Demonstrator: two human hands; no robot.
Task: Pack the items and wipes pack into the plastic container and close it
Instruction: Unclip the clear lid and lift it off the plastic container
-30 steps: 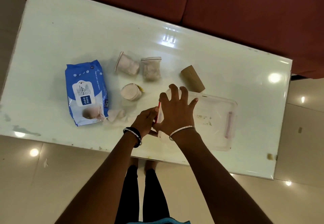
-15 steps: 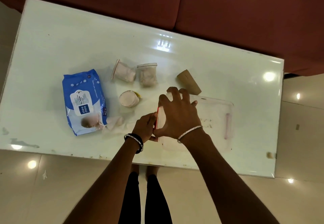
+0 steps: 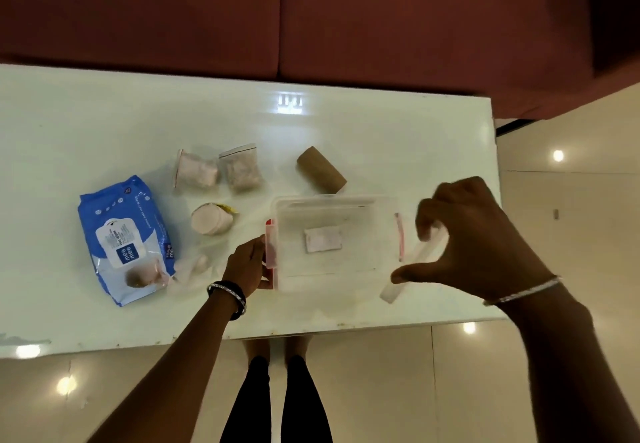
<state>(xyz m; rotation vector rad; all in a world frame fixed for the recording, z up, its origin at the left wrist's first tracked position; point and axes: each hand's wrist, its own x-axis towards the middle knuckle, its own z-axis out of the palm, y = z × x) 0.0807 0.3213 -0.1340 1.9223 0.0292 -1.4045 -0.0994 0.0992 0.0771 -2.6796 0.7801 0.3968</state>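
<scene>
- The clear plastic container [image 3: 332,241] stands uncovered on the counter [image 3: 104,123].
- Its red latch is pinched by the left hand [image 3: 247,264].
- The lid [image 3: 414,262] is grasped by the right hand [image 3: 485,238].
- The wipes pack [image 3: 124,238] lies well left.

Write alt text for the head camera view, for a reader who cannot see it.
A person's right hand lifts the clear lid off an open plastic container on a white table, while the left hand steadies its red-latched end. To the left lie a blue wipes pack, small packets and a cardboard tube.
</scene>
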